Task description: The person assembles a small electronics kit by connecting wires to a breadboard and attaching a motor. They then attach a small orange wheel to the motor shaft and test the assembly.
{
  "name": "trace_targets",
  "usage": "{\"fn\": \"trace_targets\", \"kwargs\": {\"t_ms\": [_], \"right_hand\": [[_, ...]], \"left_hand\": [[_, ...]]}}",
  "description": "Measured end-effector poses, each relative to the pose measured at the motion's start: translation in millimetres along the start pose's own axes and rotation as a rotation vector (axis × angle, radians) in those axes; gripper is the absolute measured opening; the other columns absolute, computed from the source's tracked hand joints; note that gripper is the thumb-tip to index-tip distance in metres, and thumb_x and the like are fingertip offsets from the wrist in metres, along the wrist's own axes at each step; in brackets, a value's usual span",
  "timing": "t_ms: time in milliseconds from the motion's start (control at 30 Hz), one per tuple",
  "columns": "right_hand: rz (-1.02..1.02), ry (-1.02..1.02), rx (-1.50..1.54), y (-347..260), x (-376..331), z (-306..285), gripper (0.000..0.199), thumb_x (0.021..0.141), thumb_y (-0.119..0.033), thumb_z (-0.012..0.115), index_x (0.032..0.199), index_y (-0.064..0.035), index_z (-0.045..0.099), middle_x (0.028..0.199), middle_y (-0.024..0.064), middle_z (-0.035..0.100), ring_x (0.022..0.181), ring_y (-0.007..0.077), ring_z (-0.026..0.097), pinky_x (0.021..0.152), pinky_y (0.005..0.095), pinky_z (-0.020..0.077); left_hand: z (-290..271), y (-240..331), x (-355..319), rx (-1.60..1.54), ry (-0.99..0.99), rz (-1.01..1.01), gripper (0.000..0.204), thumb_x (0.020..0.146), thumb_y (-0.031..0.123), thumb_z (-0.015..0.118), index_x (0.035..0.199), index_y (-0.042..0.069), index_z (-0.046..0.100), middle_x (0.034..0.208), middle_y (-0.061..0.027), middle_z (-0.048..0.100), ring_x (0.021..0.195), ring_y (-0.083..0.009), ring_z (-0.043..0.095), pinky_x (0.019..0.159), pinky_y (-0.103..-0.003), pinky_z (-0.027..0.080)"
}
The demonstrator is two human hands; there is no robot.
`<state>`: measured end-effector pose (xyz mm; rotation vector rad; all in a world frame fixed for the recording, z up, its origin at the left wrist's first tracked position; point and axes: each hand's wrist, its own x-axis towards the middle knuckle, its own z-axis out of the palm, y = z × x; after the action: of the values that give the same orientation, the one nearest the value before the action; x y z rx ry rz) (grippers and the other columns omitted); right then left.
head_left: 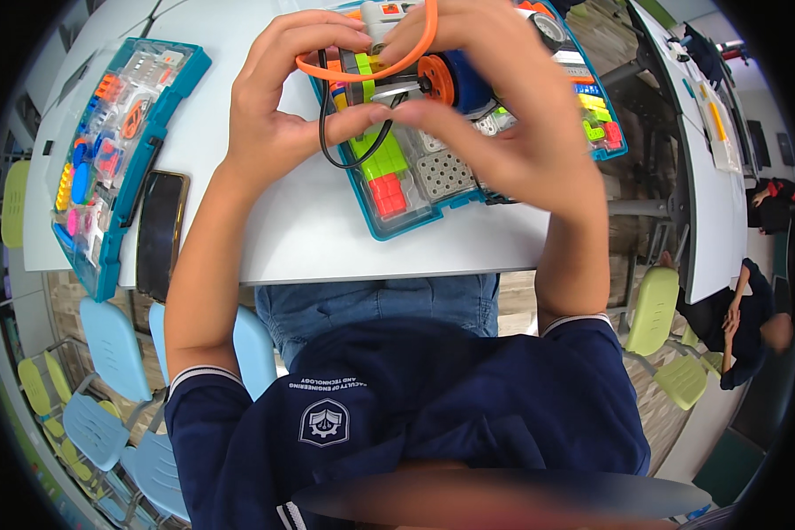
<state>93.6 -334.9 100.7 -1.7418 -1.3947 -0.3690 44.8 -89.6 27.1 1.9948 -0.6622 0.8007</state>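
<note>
My left hand [278, 102] is closed on a small building-kit model, with its fingers at the lime-green block [359, 78] and its thumb stretched below. My right hand [526, 132], partly blurred by motion, curls round the same model from the other side. Both thumb tips come close together under it. An orange wheel [436, 82] with a dark blue part [471, 84] is on the model's right side. An orange band [430, 40] loops across the model, and a black cable [334, 161] hangs in a loop below. My fingers hide some of the model.
Under my hands lies a teal-edged parts case [382, 231] with lime, red and grey pieces. A second case [106, 278] of sorted parts stands at the left, beside a black phone [161, 225]. The white table's [327, 256] front edge is near my lap. Chairs [110, 349] and a person [751, 322] are farther off.
</note>
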Motion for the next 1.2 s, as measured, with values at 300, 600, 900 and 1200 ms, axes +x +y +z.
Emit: {"fn": "trace_targets", "kwargs": {"t_ms": [300,600,900,1200], "right_hand": [[0.272,0.127,0.434,64.5,-24.3,-55.8,0.043,0.084,-0.006,0.081,0.121,0.0007,0.061,0.122,0.0107,0.064,0.114,0.0209,0.059,0.104,0.0369,0.0432],[0.346,-0.098,0.369,63.3,-27.8,-46.4,0.05,0.078,-0.013,0.089,0.115,-0.0034,0.057,0.101,0.0028,0.061,0.092,0.01,0.059,0.075,0.0246,0.0506],[0.469,-0.087,0.042,21.0,-20.5,-40.5,0.028,0.083,-0.015,0.08,0.088,-0.0012,0.056,0.069,0.0061,0.058,0.061,0.0139,0.059,0.056,0.0283,0.0464],[0.512,0.036,-0.139,19.7,-23.3,-22.4,0.025,0.09,-0.019,0.07,0.09,0.0024,0.057,0.071,0.02,0.063,0.06,0.0306,0.064,0.056,0.0379,0.0495]], "left_hand": [[-33.1,23.8,18.2,-0.068,-0.051,-0.01,0.088,0.07,0.038,0.074,0.147,0.011,0.042,0.154,-0.0258,0.042,0.149,-0.0386,0.034,0.122,-0.055,0.022],[4.6,103.0,58.6,0.66,-0.282,0.2,0.047,0.077,0.022,0.08,0.12,0.01,0.067,0.124,-0.0109,0.068,0.116,-0.0312,0.062,0.104,-0.043,0.043],[48.6,108.5,73.4,0.893,-0.374,0.137,0.026,0.08,0.02,0.073,0.102,0.007,0.069,0.102,-0.0032,0.068,0.09,-0.0246,0.062,0.08,-0.038,0.051],[65.8,95.5,76.8,1.029,-0.24,0.08,0.014,0.087,0.02,0.067,0.094,0.01,0.073,0.09,-0.0001,0.07,0.085,-0.0216,0.063,0.067,-0.035,0.054]]}}
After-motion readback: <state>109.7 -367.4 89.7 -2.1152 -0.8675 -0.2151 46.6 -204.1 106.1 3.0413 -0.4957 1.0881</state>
